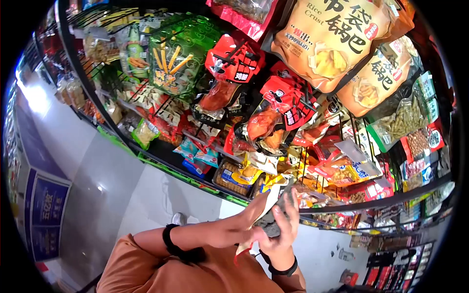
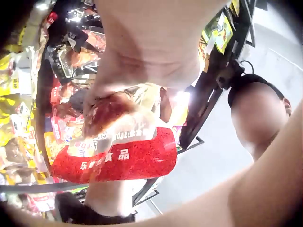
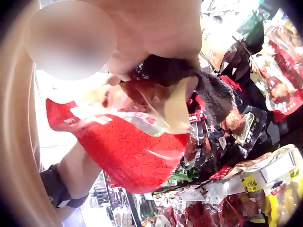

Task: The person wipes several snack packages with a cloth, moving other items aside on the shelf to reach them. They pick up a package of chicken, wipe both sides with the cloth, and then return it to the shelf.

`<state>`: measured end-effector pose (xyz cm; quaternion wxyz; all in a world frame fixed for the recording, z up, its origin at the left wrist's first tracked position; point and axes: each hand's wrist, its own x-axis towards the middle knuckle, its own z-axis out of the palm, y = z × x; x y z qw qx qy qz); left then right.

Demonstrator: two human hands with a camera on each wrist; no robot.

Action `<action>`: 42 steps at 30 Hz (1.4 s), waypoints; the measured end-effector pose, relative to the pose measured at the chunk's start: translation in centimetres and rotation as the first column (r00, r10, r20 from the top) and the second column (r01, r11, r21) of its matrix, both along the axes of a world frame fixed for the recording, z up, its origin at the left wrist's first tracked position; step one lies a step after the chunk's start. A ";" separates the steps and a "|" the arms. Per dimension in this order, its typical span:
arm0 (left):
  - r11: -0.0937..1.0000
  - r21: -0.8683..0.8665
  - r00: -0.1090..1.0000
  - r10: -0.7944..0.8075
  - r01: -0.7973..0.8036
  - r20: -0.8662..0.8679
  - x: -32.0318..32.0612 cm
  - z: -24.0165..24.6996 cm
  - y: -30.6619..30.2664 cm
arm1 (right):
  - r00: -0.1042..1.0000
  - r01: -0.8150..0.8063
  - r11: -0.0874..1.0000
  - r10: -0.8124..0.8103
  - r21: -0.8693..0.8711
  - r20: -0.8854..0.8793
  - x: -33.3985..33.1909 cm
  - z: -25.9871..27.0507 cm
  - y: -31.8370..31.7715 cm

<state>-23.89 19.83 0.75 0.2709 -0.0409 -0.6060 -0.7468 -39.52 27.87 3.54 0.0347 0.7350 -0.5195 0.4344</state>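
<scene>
Both hands meet around a clear-fronted food packet with a red printed band, in front of a snack shelf. My left hand grips the packet from the left side; reddish-brown food shows through its window in the left wrist view. A grey fuzzy cloth is in my right hand, held against the packet with the fingers lying over it. In the right wrist view the cloth sticks out behind the packet, below the right hand. The left fingers are largely hidden behind the packet.
Snack bags crowd the black wire shelf, among them large rice crust bags, red-topped meat packs and a green bag. The shelf's black front rail runs close by the hands. Grey floor lies at the left.
</scene>
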 end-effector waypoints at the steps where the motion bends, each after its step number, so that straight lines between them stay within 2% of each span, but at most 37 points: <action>1: 0.996 0.087 0.998 -0.022 0.017 0.055 0.6 0.1 -0.4 | 0.999 0.049 0.999 -0.049 0.009 -0.013 0.9 -0.1 0.0; 2: 0.995 0.097 0.998 -0.045 0.040 0.048 0.7 -0.2 -0.7 | 0.993 0.113 0.993 -0.111 0.043 -0.048 2.1 0.3 0.2; 4: 0.994 0.015 0.993 0.111 -0.112 0.039 0.7 -1.1 -1.3 | 0.977 0.108 0.991 -0.092 0.074 -0.191 3.8 1.0 0.6; 5: 0.989 0.030 0.989 0.146 -0.147 0.024 1.1 -0.4 -1.7 | 0.976 0.114 0.988 -0.092 0.102 -0.198 4.7 0.8 1.0; 8: 0.933 0.342 0.994 0.112 -0.109 0.011 1.4 0.2 -2.0 | 0.949 0.154 0.966 -0.086 0.207 -0.304 6.5 1.7 1.2; 12: 0.855 0.505 0.993 0.109 -0.120 0.051 1.0 0.1 -2.0 | 0.934 0.178 0.951 -0.082 0.253 -0.349 6.9 2.7 1.5; 14: 0.739 0.672 0.996 -0.003 -0.055 0.086 0.7 0.4 -2.1 | 0.936 0.171 0.948 -0.073 0.267 -0.343 6.6 2.6 2.3; 16: 0.744 0.668 0.999 0.036 -0.023 -0.005 0.0 0.7 -1.8 | 0.939 0.155 0.952 -0.059 0.265 -0.339 5.6 2.1 3.0; 17: 0.750 0.661 0.999 0.035 -0.019 -0.012 -0.5 0.7 -1.6 | 0.958 0.145 0.958 -0.074 0.246 -0.277 4.8 1.7 3.3; 19: 0.880 0.475 0.999 -0.024 0.006 0.032 -1.1 0.3 -0.6 | 0.979 0.129 0.977 -0.097 0.170 -0.182 3.3 1.4 3.8; 20: 0.825 0.553 0.992 -0.124 0.116 -0.024 -1.4 -0.1 0.1 | 0.979 0.121 0.981 -0.093 0.152 -0.179 2.6 1.1 4.2; 22: 0.739 0.631 0.970 -0.222 0.236 -0.103 -1.9 0.2 1.8 | 0.968 0.194 0.981 -0.187 0.029 -0.167 0.7 0.6 5.3; 23: 0.750 0.600 0.960 -0.235 0.278 -0.151 -2.5 -0.2 2.3 | 0.969 0.189 0.982 -0.188 -0.011 -0.158 -0.3 0.6 5.8; 26: 0.804 0.550 0.973 -0.158 0.226 -0.169 -5.4 0.3 4.2 | 0.970 0.221 0.972 -0.227 -0.082 -0.086 -3.4 0.3 7.0; 27: 0.827 0.543 0.989 -0.100 0.145 -0.111 -6.6 0.7 5.3 | 0.969 0.228 0.968 -0.236 -0.104 -0.071 -4.3 0.3 7.3; 28: 0.833 0.538 0.991 -0.086 0.128 -0.102 -7.5 0.0 6.0 | 0.973 0.215 0.970 -0.223 -0.110 -0.060 -5.2 0.1 7.9; 30: 0.761 0.642 0.993 -0.121 0.098 -0.008 -9.8 -1.0 6.7 | 0.982 0.171 0.972 -0.182 -0.160 -0.055 -7.3 -0.4 8.9; 32: 0.749 0.654 0.995 -0.079 0.102 -0.065 -12.0 -0.6 7.7 | 0.973 0.135 0.976 -0.163 -0.169 -0.164 -9.1 -0.6 10.2; 34: 0.763 0.643 0.992 0.014 0.070 -0.125 -13.8 -0.3 8.5 | 0.978 0.085 0.979 -0.118 -0.187 -0.174 -11.1 -1.0 11.2; 37: 0.809 0.588 0.994 0.051 0.015 -0.096 -16.1 0.5 9.6 | 0.993 0.066 0.979 -0.084 -0.191 -0.088 -14.3 -1.9 12.4; 38: 0.817 0.576 0.997 0.057 -0.017 -0.052 -16.9 0.6 10.0 | 0.994 0.073 0.983 -0.086 -0.168 -0.067 -15.2 -1.4 12.7; 40: 0.818 0.575 0.995 0.056 0.001 -0.083 -18.2 0.6 10.9 | 0.991 0.107 0.977 -0.120 -0.184 -0.061 -16.9 -1.1 13.2; 42: 0.810 0.581 0.996 -0.065 0.084 -0.054 -18.9 0.0 12.0 | 0.985 0.155 0.962 -0.168 -0.226 -0.035 -18.4 -0.7 13.3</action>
